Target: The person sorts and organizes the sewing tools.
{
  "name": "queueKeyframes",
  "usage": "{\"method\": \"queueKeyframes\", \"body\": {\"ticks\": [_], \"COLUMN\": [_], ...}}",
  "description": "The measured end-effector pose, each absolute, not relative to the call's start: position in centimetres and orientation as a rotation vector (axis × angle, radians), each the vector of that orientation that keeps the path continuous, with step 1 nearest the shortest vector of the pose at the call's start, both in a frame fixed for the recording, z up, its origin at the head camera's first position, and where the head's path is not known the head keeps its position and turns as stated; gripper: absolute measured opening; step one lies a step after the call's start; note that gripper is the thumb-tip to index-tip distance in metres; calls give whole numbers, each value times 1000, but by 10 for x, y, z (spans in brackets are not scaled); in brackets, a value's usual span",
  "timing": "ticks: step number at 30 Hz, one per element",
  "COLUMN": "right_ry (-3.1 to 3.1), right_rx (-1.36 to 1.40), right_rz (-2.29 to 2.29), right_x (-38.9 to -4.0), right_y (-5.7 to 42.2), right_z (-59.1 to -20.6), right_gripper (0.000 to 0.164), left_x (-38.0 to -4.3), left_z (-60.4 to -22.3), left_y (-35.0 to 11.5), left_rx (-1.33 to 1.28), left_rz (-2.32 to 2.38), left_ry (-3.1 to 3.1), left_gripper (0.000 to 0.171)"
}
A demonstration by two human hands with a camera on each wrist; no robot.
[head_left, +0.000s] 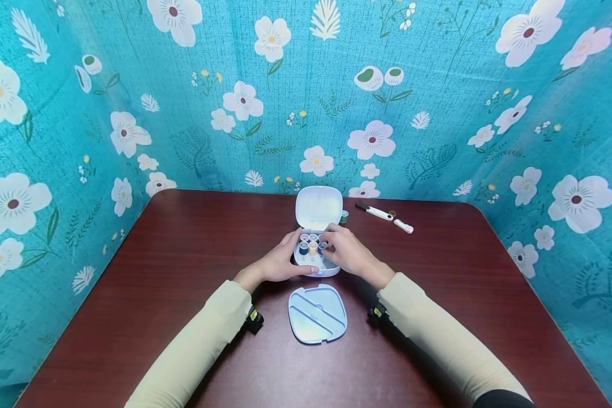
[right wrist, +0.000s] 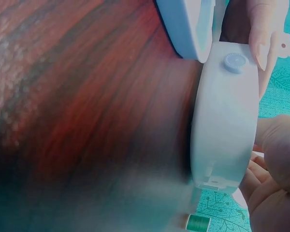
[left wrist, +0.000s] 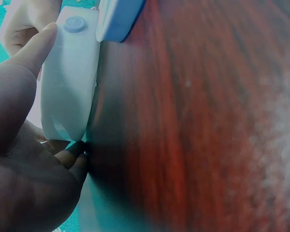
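A white sewing box (head_left: pixel 328 272) stands on the table with its lid raised at the back. Several spools of thread (head_left: pixel 313 247), dark and pale, stand upright in rows inside it. My left hand (head_left: pixel 279 262) grips the box along its left side, thumb over the front rim near the round button (left wrist: pixel 75 24). From the right, my right hand (head_left: pixel 354 252) reaches over the rim and its curled fingertips pinch a spool at the right of the rows; the fingers partly hide that spool. In the right wrist view the box wall (right wrist: pixel 224 121) covers the fingertips.
A pale blue divided tray (head_left: pixel 317 314) lies in front of the box. Behind it at the right stands a green thread spool (head_left: pixel 344 216). Farther right lie a white-handled slim tool (head_left: pixel 378 212), a small brown round item (head_left: pixel 392 213) and a small white piece (head_left: pixel 403 226). A flowered curtain borders the table.
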State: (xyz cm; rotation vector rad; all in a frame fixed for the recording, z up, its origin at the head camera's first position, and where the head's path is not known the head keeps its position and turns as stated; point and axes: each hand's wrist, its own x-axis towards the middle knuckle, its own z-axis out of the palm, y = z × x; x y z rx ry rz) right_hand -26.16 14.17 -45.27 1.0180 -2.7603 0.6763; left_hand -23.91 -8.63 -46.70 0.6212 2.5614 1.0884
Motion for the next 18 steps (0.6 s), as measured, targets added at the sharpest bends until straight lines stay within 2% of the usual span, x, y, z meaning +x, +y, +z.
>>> {"method": "queueKeyframes", "body": {"ticks": [18], "right_ry": [-2756], "right_rx": [1006], "right_rz": [748], "right_x": [-263], "right_y": [150], "right_z": [-443], "right_gripper": [25], "left_x": [-240], "left_z": [-468], "left_y": [-87], "left_rx": [610], "left_rz": [1091], "left_ry": [2567], "left_gripper": [117]}}
